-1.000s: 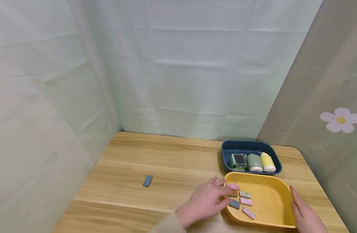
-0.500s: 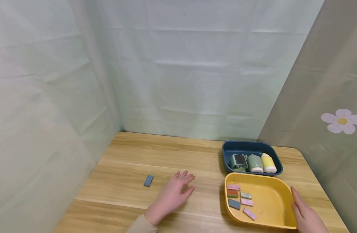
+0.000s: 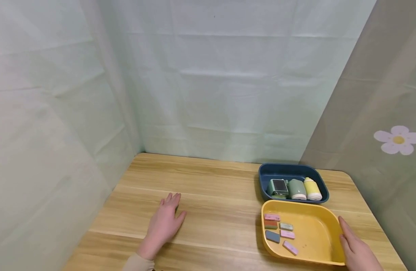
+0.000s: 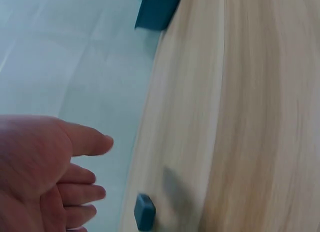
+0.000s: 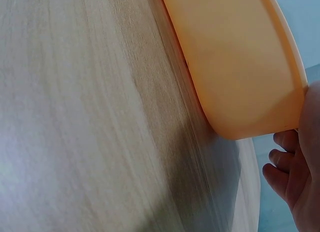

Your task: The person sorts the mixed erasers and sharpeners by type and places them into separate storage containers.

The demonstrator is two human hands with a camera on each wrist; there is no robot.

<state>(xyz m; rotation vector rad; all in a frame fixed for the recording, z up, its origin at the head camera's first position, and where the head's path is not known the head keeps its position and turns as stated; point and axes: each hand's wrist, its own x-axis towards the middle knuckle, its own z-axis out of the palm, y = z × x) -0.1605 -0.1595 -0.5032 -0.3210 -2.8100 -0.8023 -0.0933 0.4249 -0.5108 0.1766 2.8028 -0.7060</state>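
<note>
My left hand (image 3: 163, 222) is spread, palm down, over the left part of the table, with nothing gripped. Beneath it, a small blue-grey rectangular block (image 4: 145, 212) is mostly hidden in the head view; the left wrist view shows it apart from the fingers. At the right, my right hand (image 3: 358, 248) holds the end of a yellow tray (image 3: 316, 226) by its rim, fingers outside the wall. Several small blocks lie along the tray's left side: pink (image 3: 272, 217), red and green (image 3: 270, 224), pale green (image 3: 286, 227), and another blue-grey block (image 3: 273, 236).
Behind the yellow tray stands a dark blue bin (image 3: 286, 170). It contains a small green boxy item with a dark screen (image 3: 279, 186), a grey-green cup-like thing (image 3: 297, 189) and a yellow bottle-like thing (image 3: 312, 189). Pale curtains border the wooden table (image 3: 221, 222).
My left hand has left the yellow tray and moved left across the table, now covering the lone blue-grey block. The right hand has stayed at the tray's end.
</note>
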